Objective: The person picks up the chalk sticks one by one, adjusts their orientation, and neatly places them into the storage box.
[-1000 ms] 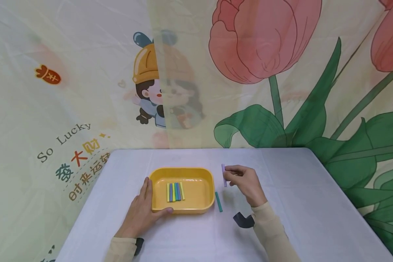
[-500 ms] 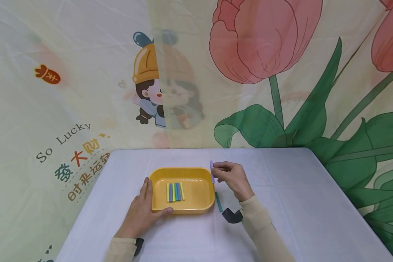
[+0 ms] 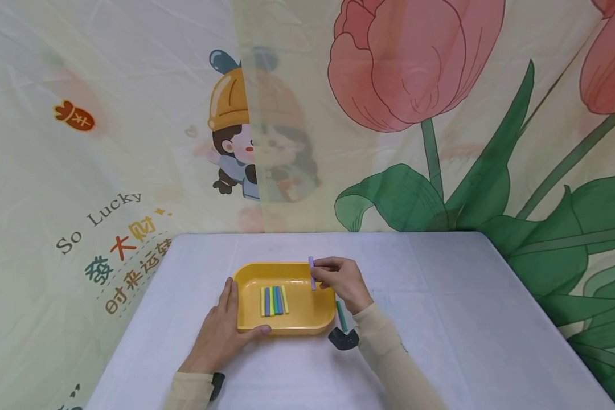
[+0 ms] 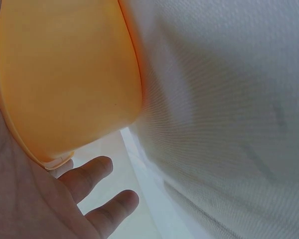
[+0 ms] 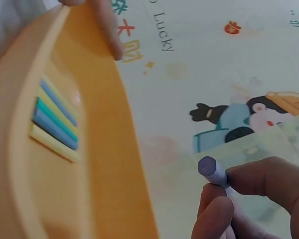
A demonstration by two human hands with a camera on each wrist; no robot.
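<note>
A yellow tray (image 3: 304, 316) stands on the table, a row of several yellow, blue and green chalk sticks (image 3: 272, 301) lying side by side in its left half. My left hand (image 3: 217, 327) rests against the tray's left side, fingers extended along the rim and thumb at the front edge. Between thumb and fingertips, my right hand (image 3: 344, 280) pinches a purple chalk stick (image 3: 312, 274), held roughly upright above the tray's right part. The right wrist view shows the round end of this purple chalk (image 5: 208, 166) beside the tray wall. Its middle is partly covered by fingers.
A dark green chalk stick (image 3: 341, 316) lies on the white tablecloth (image 3: 482, 319) just right of the tray, below the right wrist. Behind the table hangs a printed cloth (image 3: 287, 222) with tulips and a cartoon figure. A black strap (image 3: 344, 339) sits at the right wrist.
My right hand has carried the purple chalk leftward from beside the tray to above its right part. The left hand, the tray and the other chalk sticks have stayed put.
</note>
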